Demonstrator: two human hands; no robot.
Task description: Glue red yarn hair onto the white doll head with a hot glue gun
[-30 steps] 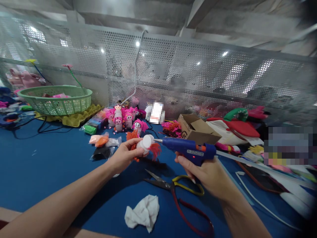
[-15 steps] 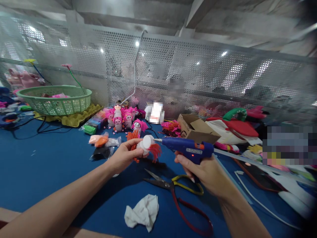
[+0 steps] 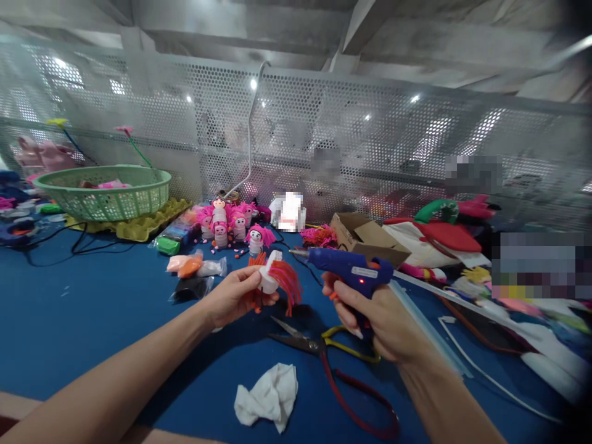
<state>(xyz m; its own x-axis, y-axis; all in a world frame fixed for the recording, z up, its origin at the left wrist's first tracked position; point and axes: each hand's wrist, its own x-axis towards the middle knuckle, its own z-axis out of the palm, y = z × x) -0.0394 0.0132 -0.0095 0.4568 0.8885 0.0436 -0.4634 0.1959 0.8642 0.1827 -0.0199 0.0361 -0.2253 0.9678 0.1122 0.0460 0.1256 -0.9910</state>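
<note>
My left hand (image 3: 238, 291) is closed around a small white doll (image 3: 269, 282) with orange and red yarn hair, tilted so the hair hangs to the right. In my right hand (image 3: 365, 308) I grip a blue hot glue gun (image 3: 349, 266) whose red light glows. Its metal nozzle points left and sits just right of the doll, apart from it. Below both hands lie opened scissors (image 3: 319, 348) with one yellow and one red handle. A crumpled white tissue (image 3: 268, 396) rests on the blue table nearer to me.
Several pink-haired dolls (image 3: 239, 227) stand behind my left hand, beside clay packets (image 3: 189, 265). A green basket (image 3: 106, 194) sits at the left on a yellow egg tray (image 3: 139, 229). A cardboard box (image 3: 365, 237) and felt pieces (image 3: 444, 237) lie at the right, before a perforated metal screen (image 3: 393, 142).
The nozzle has drawn back from the doll's round white end. The doll has turned in my left hand, so its red hair now faces me more.
</note>
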